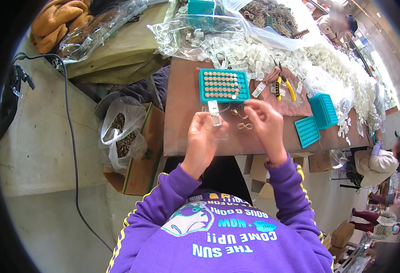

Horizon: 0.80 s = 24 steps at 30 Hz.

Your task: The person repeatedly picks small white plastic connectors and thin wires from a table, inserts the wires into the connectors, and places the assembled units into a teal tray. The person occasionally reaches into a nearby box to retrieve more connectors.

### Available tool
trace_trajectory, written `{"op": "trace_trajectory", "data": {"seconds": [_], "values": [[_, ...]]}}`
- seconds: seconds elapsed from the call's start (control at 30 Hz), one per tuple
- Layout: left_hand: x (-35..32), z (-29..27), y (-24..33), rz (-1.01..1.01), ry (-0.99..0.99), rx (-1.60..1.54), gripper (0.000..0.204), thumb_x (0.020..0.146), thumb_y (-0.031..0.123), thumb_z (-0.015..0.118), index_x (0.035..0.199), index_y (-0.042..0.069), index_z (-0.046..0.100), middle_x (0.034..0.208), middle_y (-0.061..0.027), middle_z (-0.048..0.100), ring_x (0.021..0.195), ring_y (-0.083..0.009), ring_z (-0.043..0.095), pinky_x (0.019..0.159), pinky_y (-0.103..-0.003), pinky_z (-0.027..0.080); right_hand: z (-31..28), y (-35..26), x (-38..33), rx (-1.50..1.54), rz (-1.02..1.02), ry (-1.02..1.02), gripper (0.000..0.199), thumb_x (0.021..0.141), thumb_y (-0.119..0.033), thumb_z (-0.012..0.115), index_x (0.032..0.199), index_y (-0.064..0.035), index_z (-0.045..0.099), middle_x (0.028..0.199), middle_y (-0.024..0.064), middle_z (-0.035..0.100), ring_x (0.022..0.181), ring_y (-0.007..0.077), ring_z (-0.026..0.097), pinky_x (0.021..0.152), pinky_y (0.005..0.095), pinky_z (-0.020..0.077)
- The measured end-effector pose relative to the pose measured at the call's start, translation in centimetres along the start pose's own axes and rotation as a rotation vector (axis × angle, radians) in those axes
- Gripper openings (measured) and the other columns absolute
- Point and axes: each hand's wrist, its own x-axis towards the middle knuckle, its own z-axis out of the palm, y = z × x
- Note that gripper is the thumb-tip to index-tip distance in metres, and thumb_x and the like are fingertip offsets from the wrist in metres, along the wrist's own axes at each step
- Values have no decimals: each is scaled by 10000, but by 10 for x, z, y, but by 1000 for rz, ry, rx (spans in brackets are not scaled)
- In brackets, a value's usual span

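- Far left: white plastic bag inside an open cardboard box, beside the tabletop.
- Left hand: grips the small clear case between thumb and fingers. Case location: in front of the tray's near edge, apparently with its lid raised.
- Teal tray: holds rows of round metal discs; the right-hand columns show bare wells.
- Thin cord: lies looped on the tabletop, between the hands.
- Right hand: fingers curled near the tray's near right corner — blurred; cannot tell whether anything is pinched.
- Step in hand (judged): presenting the case for the right hand. The next move calls for a steady left grip and a fine right-hand pinch.
- Right: yellow-handled pliers on a cloth; a teal rack beyond.
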Motion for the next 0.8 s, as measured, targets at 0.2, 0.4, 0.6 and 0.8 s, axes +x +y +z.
{"op": "trace_trajectory", "data": {"seconds": [0.2, 0.4, 0.6, 0.8], "values": [[22, -9, -5, -16, -36, 2, 121, 1023, 191, 512, 1070, 80, 504, 1010, -70, 620, 568, -40, 381, 488, -173, 324, 19, 27, 48, -417, -242, 17, 106, 836, -149, 684, 911, -78, 705, 845, 98, 625, 815, 299, 619, 721, 397, 500], [24, -8, -3, -93, -8, 9, 120, 1026, 186, 508, 1080, 80, 500, 1007, -76, 621, 559, -30, 377, 476, -158, 313, 23, 41, 72, -405, -311, -17, 105, 811, -125, 711, 873, -46, 684, 844, 107, 626, 807, 295, 619, 715, 393, 496], [25, -12, -4, -135, -61, -14, 192, 992, 228, 582, 1112, 96, 512, 1033, -69, 627, 808, -116, 604, 643, -241, 522, 22, 44, 79, -264, -230, -27, 102, 787, -65, 711, 879, -33, 681, 805, 102, 641, 707, 241, 639, 660, 347, 511], [28, -14, -8, -137, -65, -32, 188, 1001, 212, 563, 1128, 81, 521, 1035, -89, 638, 912, -163, 640, 701, -287, 517, 19, 39, 78, -325, -263, -156, 143, 781, -28, 686, 922, -31, 712, 803, 110, 657, 718, 219, 667, 669, 309, 534]]}}
